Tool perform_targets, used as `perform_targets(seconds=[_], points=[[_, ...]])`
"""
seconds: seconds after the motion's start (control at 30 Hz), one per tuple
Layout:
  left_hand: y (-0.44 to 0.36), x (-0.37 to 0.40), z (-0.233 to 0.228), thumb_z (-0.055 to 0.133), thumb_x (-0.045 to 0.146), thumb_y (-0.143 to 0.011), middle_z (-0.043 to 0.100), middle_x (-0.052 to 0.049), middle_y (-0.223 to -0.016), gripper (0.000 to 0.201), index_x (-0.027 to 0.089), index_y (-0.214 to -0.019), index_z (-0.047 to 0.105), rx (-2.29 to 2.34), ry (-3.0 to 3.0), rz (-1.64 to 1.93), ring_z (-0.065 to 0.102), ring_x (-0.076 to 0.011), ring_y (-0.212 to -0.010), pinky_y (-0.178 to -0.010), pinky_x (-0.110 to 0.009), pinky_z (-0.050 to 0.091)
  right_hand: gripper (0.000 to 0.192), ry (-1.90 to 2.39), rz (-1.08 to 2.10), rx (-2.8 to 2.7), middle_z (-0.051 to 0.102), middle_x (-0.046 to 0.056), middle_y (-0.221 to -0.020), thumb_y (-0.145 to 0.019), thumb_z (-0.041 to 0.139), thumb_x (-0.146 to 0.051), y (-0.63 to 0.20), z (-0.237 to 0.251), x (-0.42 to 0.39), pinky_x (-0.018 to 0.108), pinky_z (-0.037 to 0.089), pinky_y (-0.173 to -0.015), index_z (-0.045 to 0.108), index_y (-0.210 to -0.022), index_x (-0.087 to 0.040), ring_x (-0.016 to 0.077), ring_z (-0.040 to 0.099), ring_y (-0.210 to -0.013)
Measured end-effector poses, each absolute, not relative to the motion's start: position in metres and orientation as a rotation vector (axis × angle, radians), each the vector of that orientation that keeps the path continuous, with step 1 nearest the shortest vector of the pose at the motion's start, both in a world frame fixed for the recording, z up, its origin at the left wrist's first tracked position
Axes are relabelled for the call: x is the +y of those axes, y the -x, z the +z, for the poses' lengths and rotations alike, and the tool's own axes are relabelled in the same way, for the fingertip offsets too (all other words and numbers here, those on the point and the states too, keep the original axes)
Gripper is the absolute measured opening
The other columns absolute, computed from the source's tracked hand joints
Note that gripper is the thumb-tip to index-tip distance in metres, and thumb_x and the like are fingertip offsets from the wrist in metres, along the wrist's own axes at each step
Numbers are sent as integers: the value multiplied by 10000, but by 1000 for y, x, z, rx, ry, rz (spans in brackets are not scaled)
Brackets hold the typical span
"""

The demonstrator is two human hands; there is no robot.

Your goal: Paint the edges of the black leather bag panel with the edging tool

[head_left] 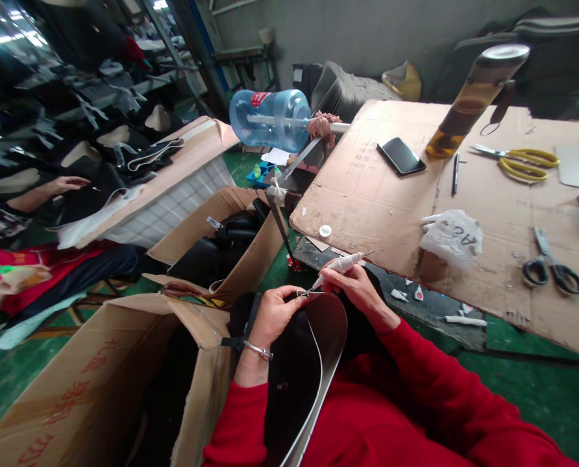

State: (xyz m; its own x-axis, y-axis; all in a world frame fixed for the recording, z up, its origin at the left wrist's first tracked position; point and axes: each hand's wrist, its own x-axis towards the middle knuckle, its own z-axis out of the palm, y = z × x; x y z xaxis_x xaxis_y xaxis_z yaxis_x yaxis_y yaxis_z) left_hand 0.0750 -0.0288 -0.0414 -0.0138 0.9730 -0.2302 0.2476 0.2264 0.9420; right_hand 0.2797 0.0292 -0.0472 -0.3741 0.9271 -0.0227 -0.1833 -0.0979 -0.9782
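**Leather-goods workshop floor**

Clearly a small factory workroom. Cardboard-covered counter [367,188] strewn with yellow scissors [526,162] and black scissors [552,269]. Open cartons [89,383] packed with dark finished pieces. Cut black and pale panels [114,139] spread along a neighbouring bench, another worker's arm [41,194] reaching over them. Green-painted floor [537,376], bare concrete wall [367,29].

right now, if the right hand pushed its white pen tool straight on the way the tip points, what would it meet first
Probably the left hand: the right hand aims the white pen tool down-left at the black piece's edge, pinched there by the left fingers.
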Motion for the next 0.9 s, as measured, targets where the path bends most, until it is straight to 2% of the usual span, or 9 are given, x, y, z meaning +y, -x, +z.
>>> perform_targets(seconds=[0.33,0.53,0.67,0.77,0.9], points=[[-83,-30,-34,699,276,-795,719,-6,-724,115,189,-733,742,1546,-1405,863,637,-188,-745,-704,-262,452,475,851,1710,-1317,646,28,-648,-858,789,-605,-277,-46,34,239,444,-530,675,-788,-150,142,565,-560],[-80,-30,-39,664,310,-816,635,17,-664,182,192,-677,668,1568,-1387,860,573,-163,-696,-675,-251,417,491,841,1664,-1269,647,32,-645,-861,770,-630,-275,-40,34,254,462,-531,672,-792,-154,153,564,-551],[-74,-27,-47,696,356,-797,634,16,-661,196,191,-693,672,1612,-1343,926,570,-168,-688,-672,-257,420,418,875,1424,-1207,666,34,-694,-909,746,-583,-282,-38,44,261,450,-532,700,-855,-170,167,579,-585],[-72,-26,-50,739,392,-762,700,-8,-718,208,185,-757,731,1594,-1272,935,620,-192,-727,-706,-274,456,338,926,1126,-1208,685,28,-781,-943,726,-534,-290,-37,55,270,451,-567,714,-944,-196,182,605,-656],[-73,-24,-49,761,427,-749,765,-52,-795,257,177,-803,783,1540,-1216,890,675,-227,-782,-756,-300,495,313,1015,819,-1352,693,26,-857,-970,691,-522,-294,-36,67,290,467,-654,725,-966,-210,197,621,-734]])
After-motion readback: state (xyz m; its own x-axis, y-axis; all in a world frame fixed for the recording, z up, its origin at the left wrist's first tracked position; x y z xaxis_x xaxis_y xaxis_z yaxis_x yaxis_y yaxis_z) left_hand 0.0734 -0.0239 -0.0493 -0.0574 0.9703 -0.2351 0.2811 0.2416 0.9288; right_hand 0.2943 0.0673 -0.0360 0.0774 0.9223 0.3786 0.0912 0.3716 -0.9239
